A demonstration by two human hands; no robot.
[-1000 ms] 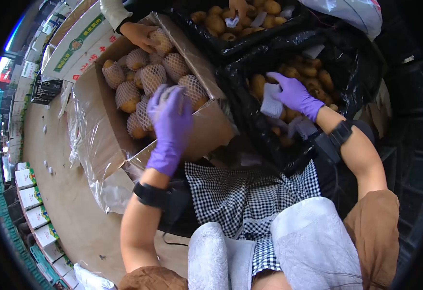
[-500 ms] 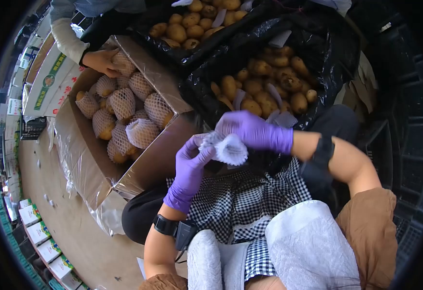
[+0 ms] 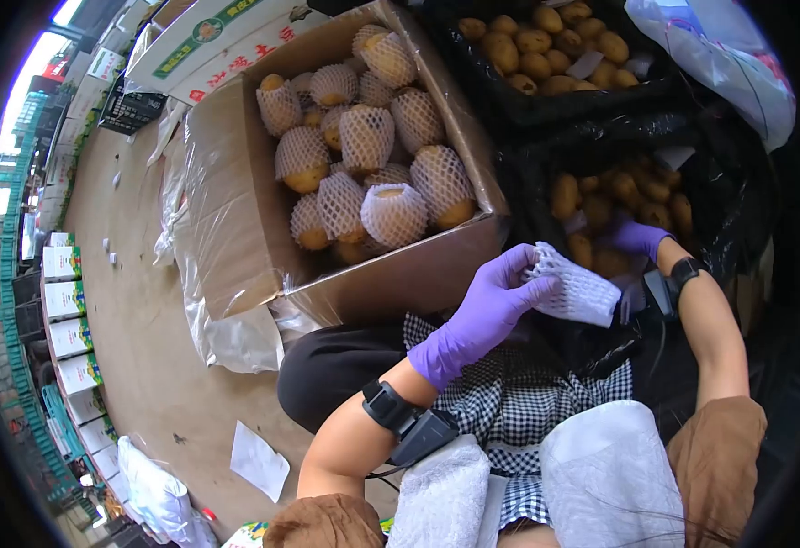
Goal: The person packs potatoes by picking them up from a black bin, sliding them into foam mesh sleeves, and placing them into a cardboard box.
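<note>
Since the frame half a second earlier, the right hand [image 3: 639,237] has been withdrawn from the white foam net sleeve [image 3: 572,289] and moved up into the black-lined crate [image 3: 720,164] at right of centre; the co-worker's hand formerly at the carton is no longer seen. The sleeve is now held by the left hand [image 3: 487,306] alone, pinched between thumb and curled fingers, just below the carton's front wall, near frame centre. The right hand lies among loose fruits [image 3: 624,196]; whether one is grasped cannot be told. Two purple gloves and two black wrist bands are counted. In the cardboard carton [image 3: 235,228], upper centre, about twelve netted fruits [image 3: 368,137] are counted; one, in a whiter net [image 3: 394,215], sits at the front. A second crate [image 3: 546,41], top right, holds roughly fifteen bare fruits. Five small printed boxes [image 3: 66,301] are stacked along the left edge. Flat boxes [image 3: 208,36] at upper left bear green and red lettering, too small to be read.
</note>
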